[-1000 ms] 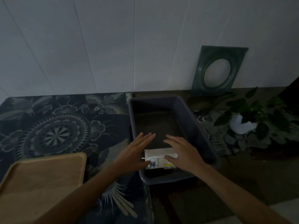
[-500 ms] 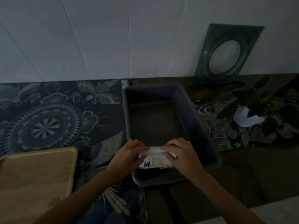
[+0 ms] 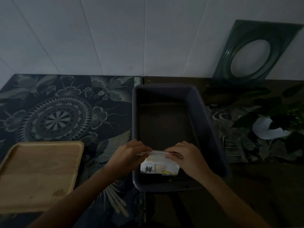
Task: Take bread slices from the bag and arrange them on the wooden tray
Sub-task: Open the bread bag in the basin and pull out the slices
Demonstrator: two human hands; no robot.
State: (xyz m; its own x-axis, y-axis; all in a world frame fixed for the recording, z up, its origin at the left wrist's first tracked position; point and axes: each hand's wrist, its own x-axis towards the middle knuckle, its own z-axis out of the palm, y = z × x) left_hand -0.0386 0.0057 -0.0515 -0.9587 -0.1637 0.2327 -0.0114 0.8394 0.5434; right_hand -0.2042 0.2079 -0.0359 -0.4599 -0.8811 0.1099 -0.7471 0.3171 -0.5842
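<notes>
A white bread bag [image 3: 158,167] with a dark printed character stands in the near end of a dark grey plastic bin [image 3: 209,116]. My left hand [image 3: 130,155] pinches the left end of the bag's top edge, and my right hand [image 3: 185,155] pinches the right end. No bread slice shows outside the bag. The wooden tray [image 3: 39,175] lies at the lower left with nothing on it.
A dark patterned mat [image 3: 62,112] covers the table's left half under the tray. A green frame with a round hole [image 3: 256,53] leans on the white wall at the back right. A leafy plant [image 3: 279,119] with a white pot sits at the right.
My hands went from lying flat over the bag to closing on its top edge. The camera view has tilted slightly; the bag stays in the bin.
</notes>
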